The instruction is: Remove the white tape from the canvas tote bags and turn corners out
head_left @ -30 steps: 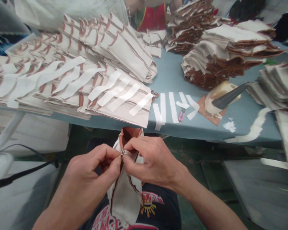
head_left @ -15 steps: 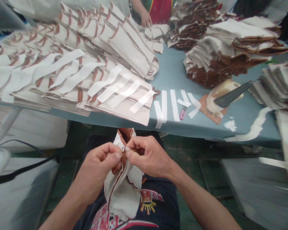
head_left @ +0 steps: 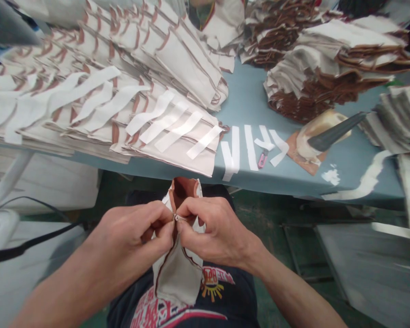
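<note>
Above my lap, an off-white sewn pouch [head_left: 179, 280] with brown seams and a brown inside hangs from both hands, its mouth upward. My left hand [head_left: 140, 232] pinches the left side of its upper edge between thumb and fingers. Right beside it, my right hand [head_left: 213, 228] pinches the other side of the same edge. The fingertips of the two hands nearly meet at the seam. Part of the rim is hidden behind the fingers.
On the blue-grey table [head_left: 242, 91], overlapping off-white pouches [head_left: 187, 59] lie left, some with white strips [head_left: 179, 132]. Near the front edge are more strips, a small pink tool [head_left: 262, 159] and a glue pot [head_left: 314, 141] with a dark handle. Brown-edged stacks [head_left: 307, 86] stand right.
The pouch has turned and its mouth gapes wider. My left forearm has swung outward, with both pinches kept on the edge. At the back, the person's hand has given way to raised off-white material.
</note>
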